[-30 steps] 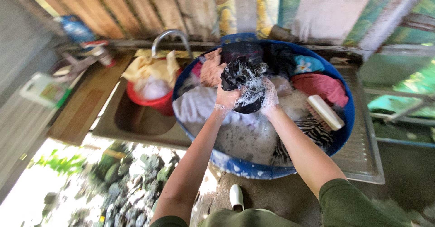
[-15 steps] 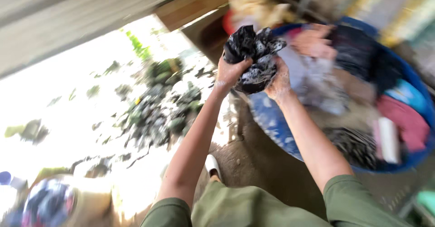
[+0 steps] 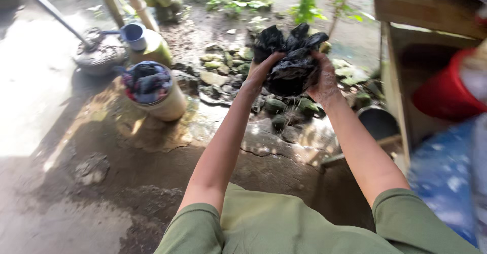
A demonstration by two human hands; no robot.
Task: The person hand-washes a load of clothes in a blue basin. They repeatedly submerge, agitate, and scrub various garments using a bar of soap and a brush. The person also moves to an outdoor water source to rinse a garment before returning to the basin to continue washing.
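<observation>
The fingers (image 3: 272, 57) of the left hand (image 3: 261, 71) curl tight around the left side of a wadded dark wet cloth (image 3: 291, 61), and the right hand (image 3: 324, 79) clamps the opposite side, so the bundle is squeezed between both palms, held out at arm's length over the ground. The cloth is bunched into a rough lump with no clear long axis; its crumpled loose ends stick up and away from the person, above the fingertips, while its bulk sits low between the two wrists. Both forearms reach forward from olive-green sleeves (image 3: 203, 228). Under the bundle lie wet, mossy stones (image 3: 276, 107) and a slab of damp ground (image 3: 152, 183). Off to the left, well apart from the hands, stands a pale bucket (image 3: 167, 107) filled with coloured laundry (image 3: 144, 81), and beyond it a blue dipper (image 3: 133, 33) rests beside a dark round pot (image 3: 99, 56). To the right is a wooden stand (image 3: 395, 81) with a red basin (image 3: 441, 94) in it, and a blurred blue tub (image 3: 446, 178) at the near right edge.
</observation>
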